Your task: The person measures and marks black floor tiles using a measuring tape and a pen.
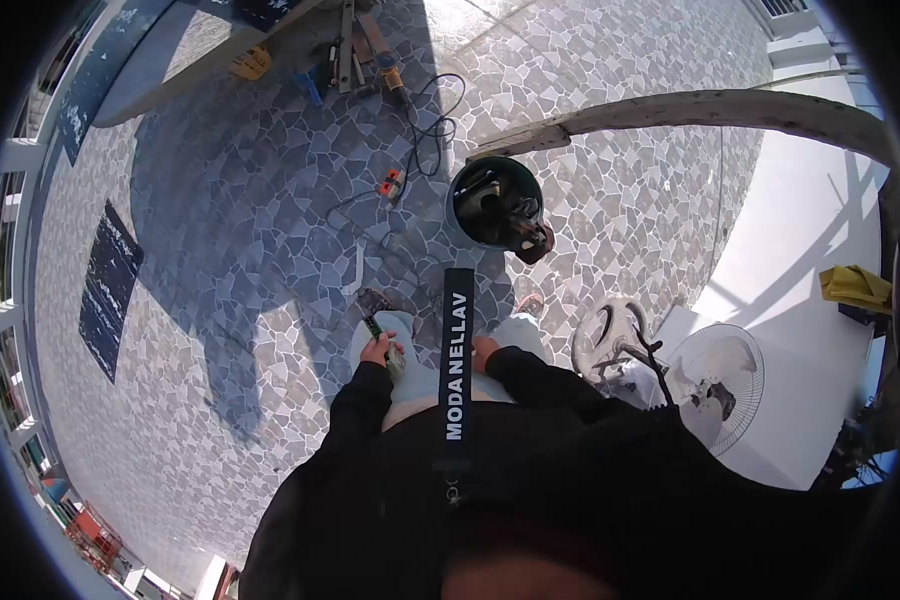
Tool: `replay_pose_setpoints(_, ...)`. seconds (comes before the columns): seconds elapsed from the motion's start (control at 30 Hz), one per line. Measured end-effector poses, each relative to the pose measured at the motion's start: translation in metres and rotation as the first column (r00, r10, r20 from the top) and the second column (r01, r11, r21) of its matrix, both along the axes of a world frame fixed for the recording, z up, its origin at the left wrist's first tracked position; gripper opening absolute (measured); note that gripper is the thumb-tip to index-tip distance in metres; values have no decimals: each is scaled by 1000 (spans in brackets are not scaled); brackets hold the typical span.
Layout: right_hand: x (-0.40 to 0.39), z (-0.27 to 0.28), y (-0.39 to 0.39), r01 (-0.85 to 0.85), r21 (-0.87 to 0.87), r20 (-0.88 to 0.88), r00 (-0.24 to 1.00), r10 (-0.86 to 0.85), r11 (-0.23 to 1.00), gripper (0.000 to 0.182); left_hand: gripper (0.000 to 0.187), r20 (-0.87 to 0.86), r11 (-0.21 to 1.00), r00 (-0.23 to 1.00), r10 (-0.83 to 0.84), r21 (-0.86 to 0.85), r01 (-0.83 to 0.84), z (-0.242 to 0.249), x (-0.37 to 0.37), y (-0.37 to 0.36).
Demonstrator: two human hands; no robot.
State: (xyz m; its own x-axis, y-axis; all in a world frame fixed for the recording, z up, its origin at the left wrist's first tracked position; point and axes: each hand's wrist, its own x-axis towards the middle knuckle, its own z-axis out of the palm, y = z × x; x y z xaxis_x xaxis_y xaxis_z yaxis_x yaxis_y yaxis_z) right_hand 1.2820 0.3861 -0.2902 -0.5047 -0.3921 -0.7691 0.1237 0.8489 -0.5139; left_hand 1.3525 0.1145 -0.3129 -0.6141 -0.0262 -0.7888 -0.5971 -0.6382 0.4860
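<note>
My left hand [377, 350] is closed round a slim tool [373, 327] with a green and black upper part, above my left thigh; a pale piece [395, 360] shows beside the fingers. My right hand [483, 352] rests by my right thigh with its fingers curled, partly behind the black lanyard [457, 350]; whatever it may hold is hidden. Ahead of my feet stands a dark round bucket [490, 200] with tools and a dark bundle inside.
A curved beam [690, 108] reaches right from beside the bucket. Tools, a cable [415, 150] and an orange item [391, 184] lie ahead. A round fan [745, 385] and beige chair-like object [605, 335] are at right. A dark mat [111, 290] lies left.
</note>
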Motion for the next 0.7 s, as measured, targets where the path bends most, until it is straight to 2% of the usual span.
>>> replay_pose_setpoints(0.03, -6, -7, -17, -103, -93, -175, 981, 86, 990, 32, 38, 88, 970, 996, 3, 241, -24, -2, 6, -33)
replay_pose_setpoints(0.1, -62, 32, -79, -155, -114, 20, 987, 159, 981, 43, 38, -50, 942, 980, 194, 288, -172, 28, 4, -66)
replay_pose_setpoints(0.13, -78, 54, -114, -207, -126, -12, 978, 208, 970, 43, 37, -73, 959, 972, 221, 196, -204, 47, -3, -82)
replay_pose_setpoints(0.17, -91, 75, -148, -101, -301, 100, 986, 137, 948, 53, 37, -93, 966, 964, 249, 99, -240, 63, -9, -98)
replay_pose_setpoints(0.2, -105, 99, -181, 25, -448, 229, 970, 87, 894, 64, 39, -102, 945, 942, 320, 113, -308, 81, -18, -111)
replay_pose_setpoints(0.23, -115, 121, -213, -24, -462, 198, 972, 129, 886, 64, 40, -96, 945, 943, 320, 104, -310, 97, -30, -126)
replay_pose_setpoints(0.3, -125, 162, -280, -274, -651, -127, 959, 255, 708, 77, 39, -101, 909, 912, 399, 176, -378, 148, -63, -152)
replay_pose_setpoints(0.33, -129, 168, -306, -327, -622, -191, 945, 267, 711, 78, 37, -123, 833, 847, 517, 300, -465, 168, -81, -159)
replay_pose_setpoints(0.37, -133, 172, -331, -372, -591, -250, 928, 276, 716, 79, 37, -135, 828, 839, 527, 303, -472, 160, -88, -173)
replay_pose_setpoints(0.43, -146, 170, -373, -360, -569, -235, 933, 274, 739, 78, 36, -134, 876, 869, 476, -16, -483, 132, -103, -200)
replay_pose_setpoints(0.47, -155, 165, -391, -413, -567, -296, 909, 292, 712, 76, 31, -112, 787, 779, 617, 79, -612, 155, -118, -208)
replay_pose_setpoints(0.5, -165, 163, -409, -464, -565, -356, 883, 305, 683, 75, 31, -119, 785, 776, 619, 72, -615, 165, -125, -226)
replay_pose_setpoints(0.53, -179, 160, -425, -575, -524, -456, 813, 363, 629, 72, 32, -96, 847, 846, 525, -37, -530, 170, -134, -245)
replay_pose_setpoints(0.57, -192, 163, -443, -577, -529, -462, 811, 360, 622, 72, 34, -58, 891, 902, 427, -144, -431, 171, -142, -264)
replay_pose_setpoints(0.63, -216, 185, -480, -647, -350, -423, 754, 502, 677, 71, 33, -13, 872, 882, 472, -144, -468, 158, -167, -309)
replay_pose_setpoints(0.7, -258, 197, -524, -643, -374, -366, 765, 530, 669, 71, 33, 2, 843, 908, 419, -372, -388, 168, -203, -375)
